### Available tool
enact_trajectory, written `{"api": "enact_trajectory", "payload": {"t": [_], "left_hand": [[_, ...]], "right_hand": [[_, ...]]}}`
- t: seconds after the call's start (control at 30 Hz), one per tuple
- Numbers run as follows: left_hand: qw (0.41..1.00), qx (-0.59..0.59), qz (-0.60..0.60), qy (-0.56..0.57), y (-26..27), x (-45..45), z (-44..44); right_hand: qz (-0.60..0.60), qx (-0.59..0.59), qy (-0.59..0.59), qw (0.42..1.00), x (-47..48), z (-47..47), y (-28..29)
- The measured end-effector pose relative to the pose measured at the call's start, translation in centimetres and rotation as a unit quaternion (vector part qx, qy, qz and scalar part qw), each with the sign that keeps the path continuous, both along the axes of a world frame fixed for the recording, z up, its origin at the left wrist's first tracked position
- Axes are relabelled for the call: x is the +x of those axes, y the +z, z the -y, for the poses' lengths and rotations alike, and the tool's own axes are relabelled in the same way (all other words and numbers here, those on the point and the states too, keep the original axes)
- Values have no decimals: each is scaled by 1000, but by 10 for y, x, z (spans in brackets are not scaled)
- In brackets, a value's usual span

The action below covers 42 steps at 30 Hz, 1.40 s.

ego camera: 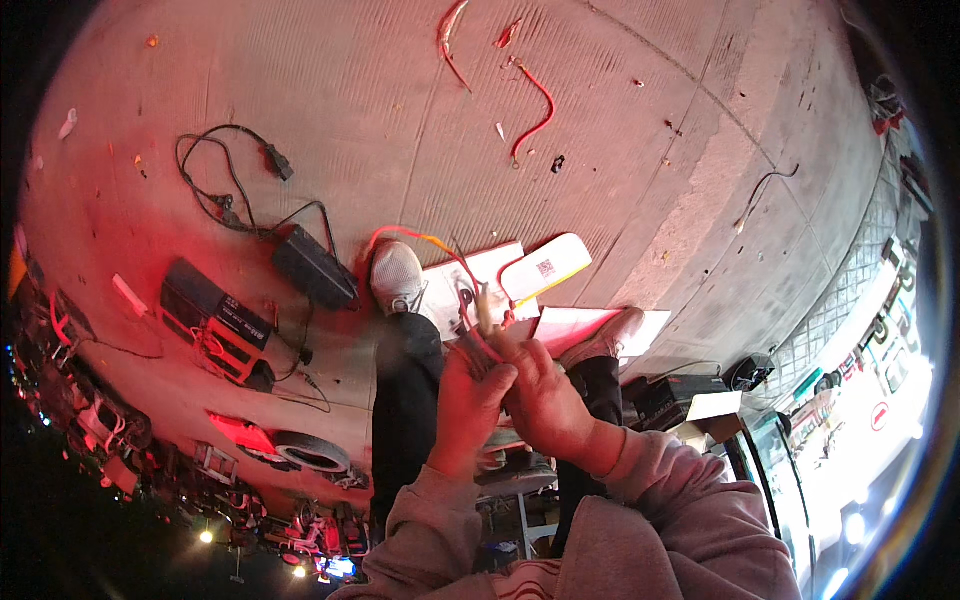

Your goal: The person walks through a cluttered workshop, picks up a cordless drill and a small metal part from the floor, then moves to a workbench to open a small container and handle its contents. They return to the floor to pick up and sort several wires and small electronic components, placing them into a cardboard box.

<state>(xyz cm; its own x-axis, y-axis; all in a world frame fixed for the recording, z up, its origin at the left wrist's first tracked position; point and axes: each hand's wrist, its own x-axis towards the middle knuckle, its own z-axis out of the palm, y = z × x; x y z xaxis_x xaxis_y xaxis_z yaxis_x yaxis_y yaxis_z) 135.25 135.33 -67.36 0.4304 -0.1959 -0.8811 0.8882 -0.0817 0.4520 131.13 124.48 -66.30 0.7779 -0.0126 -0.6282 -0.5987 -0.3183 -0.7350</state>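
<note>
My left hand [472, 397] and my right hand [544, 397] meet between my knees, both closed around red and dark insulated wires [474, 330]. A blurred, pale brownish piece [489, 309] rises from between the fingers; its kind cannot be told. From the hands, a red wire [401, 229] with an orange-yellow stretch arcs over my shoe. Beyond the hands lie a white sheet [442, 289] and a white rounded panel [551, 266] with a printed code and a yellow edge. Another red wire curls at that panel's left end. The palms hide what exactly each hand grips.
Black adapter box [315, 266] with a power cord [229, 161] lies at left, near a dark boxed device [217, 307]. Loose red wires [551, 112] and scraps are scattered on the concrete ahead. A tire [311, 450] lies lower left; a black box [675, 397] stands right of my shoe [607, 337].
</note>
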Motion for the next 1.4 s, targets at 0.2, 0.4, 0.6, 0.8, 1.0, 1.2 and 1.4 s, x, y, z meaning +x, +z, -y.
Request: {"api": "enact_trajectory", "payload": {"t": [0.2,0.4,0.6,0.8,1.0,1.2,1.4], "left_hand": [[985,22,-65,158,-2,1,-3],[984,60,-10,170,-6,-8,1],[970,67,-71,225,-4,4,-4],[963,64,-60,253,-6,8,-11],[972,84,-46,215,-12,10,-22],[972,102,57,205,-15,15,-24],[987,99,26,120,-23,-2,-15]], "right_hand": [[-12,279,-165,946,11,56,-40],[-59,-339,-201,917,124,123,-252],[-38,-374,-219,900,131,115,-264],[93,-249,-173,948,201,104,-249],[-38,-333,-119,935,279,64,-274],[49,-318,-23,946,222,52,-255],[21,-81,117,990,49,37,-77]]}}
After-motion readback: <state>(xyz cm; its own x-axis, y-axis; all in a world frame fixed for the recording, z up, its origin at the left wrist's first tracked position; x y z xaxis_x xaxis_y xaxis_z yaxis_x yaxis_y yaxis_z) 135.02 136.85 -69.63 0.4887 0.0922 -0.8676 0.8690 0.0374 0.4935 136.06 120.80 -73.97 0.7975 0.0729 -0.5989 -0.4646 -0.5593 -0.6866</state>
